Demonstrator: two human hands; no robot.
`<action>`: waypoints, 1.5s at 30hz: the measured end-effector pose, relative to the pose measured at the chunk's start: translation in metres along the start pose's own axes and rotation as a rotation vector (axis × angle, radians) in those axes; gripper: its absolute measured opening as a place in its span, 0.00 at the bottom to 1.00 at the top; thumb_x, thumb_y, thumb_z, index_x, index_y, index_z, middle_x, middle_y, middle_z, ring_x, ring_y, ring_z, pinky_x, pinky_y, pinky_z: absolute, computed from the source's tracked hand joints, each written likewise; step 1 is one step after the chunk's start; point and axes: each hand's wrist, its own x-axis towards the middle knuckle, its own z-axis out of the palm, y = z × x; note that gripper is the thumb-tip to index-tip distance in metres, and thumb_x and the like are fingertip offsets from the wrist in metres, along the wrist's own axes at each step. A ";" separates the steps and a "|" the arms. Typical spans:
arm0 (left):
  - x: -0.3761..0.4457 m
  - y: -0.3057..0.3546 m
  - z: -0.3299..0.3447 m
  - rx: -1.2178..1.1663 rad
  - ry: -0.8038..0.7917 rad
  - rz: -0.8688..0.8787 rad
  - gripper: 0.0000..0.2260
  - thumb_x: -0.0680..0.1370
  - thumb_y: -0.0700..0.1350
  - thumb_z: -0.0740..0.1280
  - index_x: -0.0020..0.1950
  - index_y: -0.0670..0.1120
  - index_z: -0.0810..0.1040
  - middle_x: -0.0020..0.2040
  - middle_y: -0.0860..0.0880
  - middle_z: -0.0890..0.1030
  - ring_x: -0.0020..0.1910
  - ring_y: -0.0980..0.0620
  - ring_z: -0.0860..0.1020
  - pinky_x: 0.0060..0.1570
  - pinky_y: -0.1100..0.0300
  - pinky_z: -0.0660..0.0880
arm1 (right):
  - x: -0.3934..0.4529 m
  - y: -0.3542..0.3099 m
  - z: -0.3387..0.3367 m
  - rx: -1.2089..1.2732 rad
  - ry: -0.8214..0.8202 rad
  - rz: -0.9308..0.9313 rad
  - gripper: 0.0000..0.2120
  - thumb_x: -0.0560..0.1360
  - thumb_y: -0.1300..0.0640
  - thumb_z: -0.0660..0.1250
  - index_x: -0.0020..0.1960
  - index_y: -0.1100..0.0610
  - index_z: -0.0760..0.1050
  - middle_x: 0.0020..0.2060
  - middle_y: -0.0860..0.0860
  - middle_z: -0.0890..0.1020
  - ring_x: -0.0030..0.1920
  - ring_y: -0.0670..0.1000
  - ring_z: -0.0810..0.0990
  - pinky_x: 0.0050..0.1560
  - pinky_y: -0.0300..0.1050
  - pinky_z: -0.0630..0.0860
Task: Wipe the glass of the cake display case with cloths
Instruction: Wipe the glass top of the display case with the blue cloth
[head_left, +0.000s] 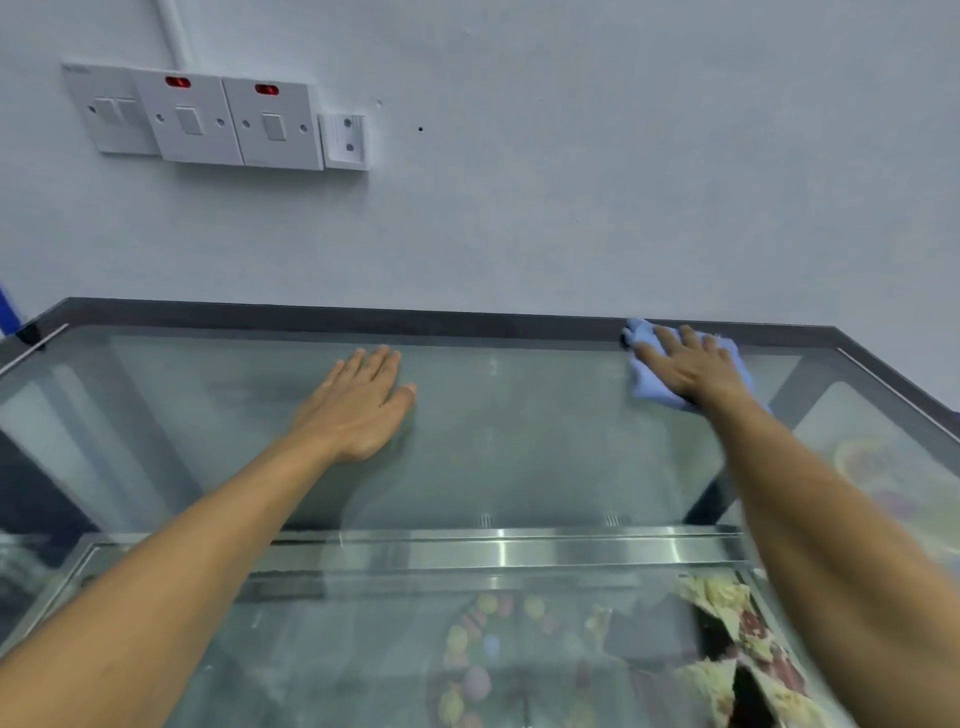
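Note:
The glass top (519, 426) of the cake display case fills the lower half of the view. My right hand (688, 369) lies flat with straight fingers on a light blue cloth (649, 387), pressing it onto the glass at the far right, near the dark back frame (415, 321). My left hand (363, 408) rests flat on the bare glass left of centre, fingers straight, holding nothing.
A white wall stands right behind the case, with a row of switches (208, 119) high on the left. Cakes (737, 649) and colourful sweets (472, 654) show through the glass below. A metal rail (498, 551) crosses inside the case.

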 end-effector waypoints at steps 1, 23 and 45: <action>0.000 0.000 0.001 -0.013 0.004 -0.007 0.29 0.87 0.59 0.43 0.86 0.50 0.43 0.85 0.53 0.42 0.84 0.52 0.41 0.82 0.54 0.39 | 0.008 -0.039 0.003 0.010 0.011 -0.009 0.39 0.79 0.27 0.44 0.83 0.48 0.53 0.82 0.57 0.56 0.81 0.63 0.55 0.79 0.61 0.52; 0.004 -0.004 -0.001 -0.089 0.014 0.004 0.25 0.88 0.53 0.43 0.86 0.50 0.47 0.85 0.54 0.45 0.84 0.52 0.43 0.82 0.54 0.41 | -0.093 -0.188 0.030 0.010 -0.088 -0.498 0.44 0.74 0.24 0.38 0.84 0.44 0.50 0.83 0.54 0.53 0.83 0.59 0.50 0.81 0.59 0.47; 0.008 -0.051 -0.012 -0.059 0.004 0.015 0.26 0.88 0.56 0.43 0.86 0.52 0.48 0.85 0.53 0.45 0.84 0.50 0.44 0.82 0.51 0.40 | -0.140 -0.217 0.026 0.012 -0.095 -0.646 0.32 0.83 0.32 0.49 0.83 0.41 0.51 0.84 0.48 0.51 0.83 0.55 0.48 0.81 0.53 0.44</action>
